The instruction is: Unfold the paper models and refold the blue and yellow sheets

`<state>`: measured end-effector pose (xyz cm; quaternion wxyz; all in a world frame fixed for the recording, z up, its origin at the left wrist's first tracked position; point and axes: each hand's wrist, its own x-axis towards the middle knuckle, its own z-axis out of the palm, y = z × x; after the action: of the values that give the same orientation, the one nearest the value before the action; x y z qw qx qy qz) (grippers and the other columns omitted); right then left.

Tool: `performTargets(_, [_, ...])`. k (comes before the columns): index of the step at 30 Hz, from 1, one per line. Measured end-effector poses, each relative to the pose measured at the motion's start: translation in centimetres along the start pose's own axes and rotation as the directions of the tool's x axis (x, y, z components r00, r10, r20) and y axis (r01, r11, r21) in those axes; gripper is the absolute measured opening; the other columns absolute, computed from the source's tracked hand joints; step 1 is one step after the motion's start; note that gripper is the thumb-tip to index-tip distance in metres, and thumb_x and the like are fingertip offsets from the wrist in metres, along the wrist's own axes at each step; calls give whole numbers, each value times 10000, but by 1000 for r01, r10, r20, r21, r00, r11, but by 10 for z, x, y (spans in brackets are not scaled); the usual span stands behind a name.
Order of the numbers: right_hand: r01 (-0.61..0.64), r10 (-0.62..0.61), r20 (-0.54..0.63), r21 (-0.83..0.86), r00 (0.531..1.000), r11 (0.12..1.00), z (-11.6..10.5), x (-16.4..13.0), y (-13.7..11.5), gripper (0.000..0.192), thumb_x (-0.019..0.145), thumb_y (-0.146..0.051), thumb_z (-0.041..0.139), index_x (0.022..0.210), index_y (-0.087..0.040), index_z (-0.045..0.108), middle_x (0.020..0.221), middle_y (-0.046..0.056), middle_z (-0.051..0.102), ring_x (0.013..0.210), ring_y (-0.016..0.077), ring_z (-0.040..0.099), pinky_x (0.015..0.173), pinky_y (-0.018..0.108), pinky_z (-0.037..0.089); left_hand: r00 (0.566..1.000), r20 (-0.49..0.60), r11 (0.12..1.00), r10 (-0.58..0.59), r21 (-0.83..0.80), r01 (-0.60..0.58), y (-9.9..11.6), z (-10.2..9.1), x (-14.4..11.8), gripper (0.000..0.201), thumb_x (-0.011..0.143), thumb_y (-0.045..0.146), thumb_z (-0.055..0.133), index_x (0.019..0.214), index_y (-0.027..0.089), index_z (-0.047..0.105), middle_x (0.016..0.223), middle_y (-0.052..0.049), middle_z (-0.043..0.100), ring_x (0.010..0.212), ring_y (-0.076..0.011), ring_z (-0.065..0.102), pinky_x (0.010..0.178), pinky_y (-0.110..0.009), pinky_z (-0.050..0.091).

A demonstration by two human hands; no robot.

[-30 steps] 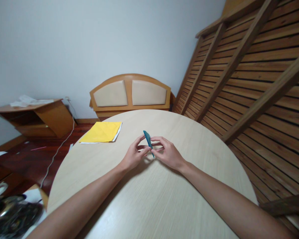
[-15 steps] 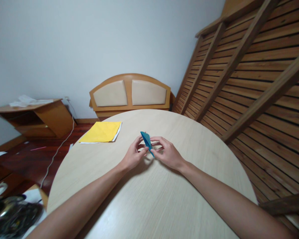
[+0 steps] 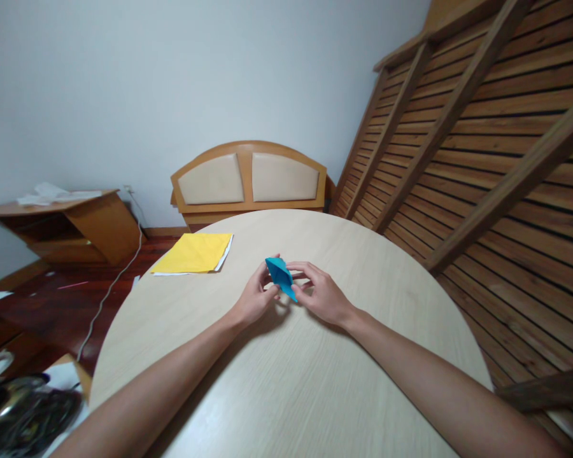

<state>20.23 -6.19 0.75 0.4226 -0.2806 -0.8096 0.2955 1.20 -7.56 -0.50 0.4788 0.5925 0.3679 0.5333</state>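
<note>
The blue paper [image 3: 280,275] sits between both hands, pinched by the left hand [image 3: 253,301] and right hand [image 3: 321,294], long side pointing toward the counter's [image 3: 267,394] far edge

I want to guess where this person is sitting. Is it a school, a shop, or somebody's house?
Most likely a room in somebody's house, maybe one used for storage. A bed headboard leans against the wall, slatted bed frames stand on edge, and the hands fold blue paper at a round wooden table.
</note>
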Motion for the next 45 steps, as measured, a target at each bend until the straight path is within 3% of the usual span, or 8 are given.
performTargets(12, [-16, 17, -35, 22, 999, 1000, -2, 1, 2, 452, 898, -136, 537, 1335, -247, 569, 1316, 100, 592, 1028, 195, 665, 812, 349, 606, 1000, 15, 1000, -12, 2, 11, -3, -4, 2, 678, 733, 162, 683, 1377, 308, 530, 1218, -87, 624, 963, -219, 603, 609, -248, 485])
performTargets(21, [6, -4, -82, 26, 997, 1000, -2, 2, 4, 479, 906, -92, 502, 1329, -294, 604, 1381, 71, 583, 1217, 205, 585, 970, 386, 537, 999, 30, 998, 19, 52, -21, -1, -6, 1, 655, 742, 165, 643, 1379, 274, 539, 1421, -124, 531, 925, -197, 615, 600, -253, 480])
performTargets(30, [-23, 40, -114, 145, 993, 989, -5, 4, 15, 401, 877, -88, 498, 1173, -267, 701, 1386, 75, 591, 1301, 204, 534, 1065, 419, 470, 998, 65, 998, -10, 55, 7, -5, -8, 1, 684, 743, 178, 662, 1415, 209, 537, 1178, -127, 657, 843, -177, 586, 618, -255, 472])
performTargets(45, [-143, 163, -61, 256, 985, 956, -11, 5, 19, 335, 902, -171, 463, 1052, -257, 750, 1395, 49, 606, 1319, 216, 524, 1137, 487, 380, 995, 96, 999, -35, 19, 33, -1, -3, 0, 668, 698, 79, 624, 1351, 219, 612, 1382, -139, 569, 945, -199, 591, 617, -239, 457])
